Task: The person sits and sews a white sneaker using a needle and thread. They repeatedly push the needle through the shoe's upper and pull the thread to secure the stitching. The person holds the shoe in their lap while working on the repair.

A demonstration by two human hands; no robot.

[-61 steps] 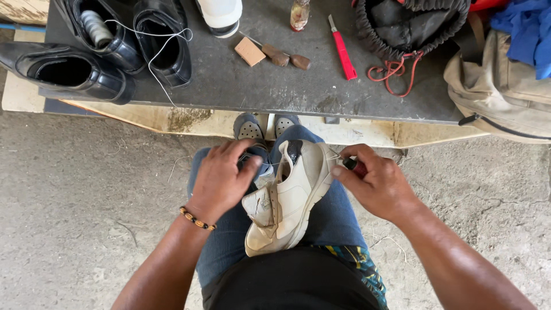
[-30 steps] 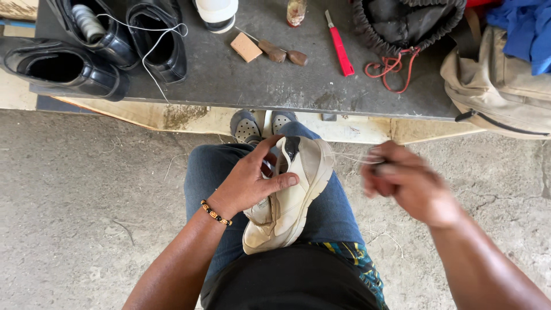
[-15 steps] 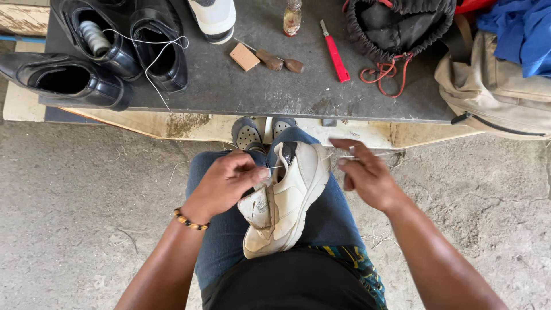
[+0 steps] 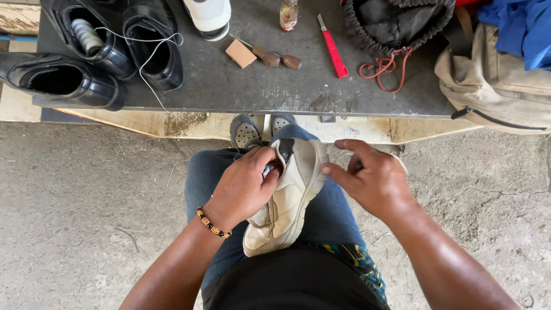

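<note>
Centre frame, the left hand (image 4: 244, 186) grips the cream shoe (image 4: 290, 198) lying on the lap. The right hand (image 4: 373, 181) sits just beside its sole edge, fingers pinched narrow. Bare concrete floor (image 4: 86, 218) lies open on both sides; the dark bench (image 4: 258, 86) edge crosses above.

Matt cream leather shoe (image 4: 290, 201), glossy black leather shoes (image 4: 63, 80), rough concrete floor (image 4: 86, 218).

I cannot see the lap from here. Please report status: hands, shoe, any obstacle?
Left hand grips cream shoe on lap. Right hand at shoe's edge, fingers pinched; what it holds is unclear. Nothing in the way.
</note>
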